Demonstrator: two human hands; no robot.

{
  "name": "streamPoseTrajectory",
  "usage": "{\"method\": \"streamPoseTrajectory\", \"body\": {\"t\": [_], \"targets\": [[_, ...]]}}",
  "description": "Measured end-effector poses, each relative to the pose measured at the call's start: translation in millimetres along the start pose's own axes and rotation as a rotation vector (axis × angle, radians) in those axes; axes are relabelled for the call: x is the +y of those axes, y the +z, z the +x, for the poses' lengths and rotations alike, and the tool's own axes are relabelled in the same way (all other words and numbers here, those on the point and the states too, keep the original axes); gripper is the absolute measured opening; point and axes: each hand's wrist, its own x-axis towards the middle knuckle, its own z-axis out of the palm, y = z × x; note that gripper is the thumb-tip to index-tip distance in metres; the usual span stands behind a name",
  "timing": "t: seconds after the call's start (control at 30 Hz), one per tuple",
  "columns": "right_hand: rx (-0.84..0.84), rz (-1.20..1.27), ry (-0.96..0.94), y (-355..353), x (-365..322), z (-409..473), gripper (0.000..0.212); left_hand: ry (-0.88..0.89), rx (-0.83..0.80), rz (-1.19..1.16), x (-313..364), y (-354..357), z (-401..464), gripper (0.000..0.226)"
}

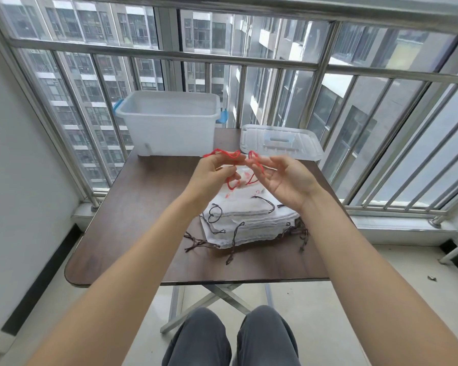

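Note:
A thin red cord (224, 154) is stretched and looped between both hands above the table. My left hand (212, 178) pinches the cord with curled fingers, and a loop hangs below it. My right hand (286, 180) pinches the other end between thumb and fingertips, palm turned up. Under the hands lies a stack of white drawstring pouches (249, 220) with dark brown cords trailing off the front and sides. The top pouch shows faint red marks.
A dark brown folding table (132, 220) carries everything. At its far edge stands a lidless translucent plastic bin (169, 122) with blue handles, and its lid (280, 141) lies flat to the right. Metal railing bars run behind and right. My knees show below the table.

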Motion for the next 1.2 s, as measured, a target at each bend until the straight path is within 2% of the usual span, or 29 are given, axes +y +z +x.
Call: {"method": "streamPoseTrajectory", "body": {"t": [0.07,0.13,0.2,0.33,0.43,0.5,0.63,0.73,0.83,0.93,1.03,1.1,1.17,1.2], "targets": [[0.000,0.172,-0.004,-1.8,2.8,1.7,0.025,-0.006,-0.008,0.007,-2.0,0.7,-2.1,0.037],[0.077,0.148,-0.058,-2.6,7.6,5.7,0.017,-0.007,-0.036,0.025,-4.2,1.0,-3.9,0.048],[0.143,-0.047,-0.112,-1.0,13.3,8.2,0.014,-0.003,-0.071,0.071,-5.1,1.2,-5.2,0.056],[0.172,-0.520,-0.164,3.3,19.0,7.6,0.019,0.009,-0.152,0.208,-0.8,3.7,-5.3,0.062],[0.151,-0.695,-0.152,5.4,18.6,6.6,0.010,0.024,-0.217,0.327,2.6,6.0,-3.2,0.062],[0.102,-0.675,-0.121,5.0,16.1,5.5,0.014,0.022,-0.252,0.359,3.9,7.0,-2.3,0.063],[0.003,-0.557,-0.045,3.1,11.7,1.2,0.008,0.013,-0.276,0.412,4.4,5.2,0.9,0.063],[0.070,-0.529,-0.042,3.4,11.6,1.7,0.008,0.031,-0.278,0.375,4.2,4.5,0.8,0.057],[0.078,-0.355,0.001,3.7,7.7,2.5,0.012,0.040,-0.171,0.370,0.2,-1.1,1.2,0.056],[-0.047,-0.301,-0.011,-0.3,2.6,1.9,0.021,0.013,-0.045,0.343,-5.2,-7.5,2.7,0.051],[-0.211,-0.548,-0.006,-1.7,-0.4,-2.2,0.016,-0.009,-0.010,0.350,-7.6,-10.5,5.9,0.039],[-0.306,-0.791,-0.009,-1.2,-5.1,-3.4,0.015,-0.036,0.018,0.345,-9.4,-11.3,8.5,0.042],[-0.302,-1.088,-0.097,1.5,-9.6,-2.9,0.011,-0.077,0.046,0.275,-11.1,-11.9,9.7,0.049],[-0.238,-1.225,-0.182,3.2,-11.3,-1.2,0.010,-0.096,0.063,0.213,-11.4,-12.2,10.1,0.050]]}}
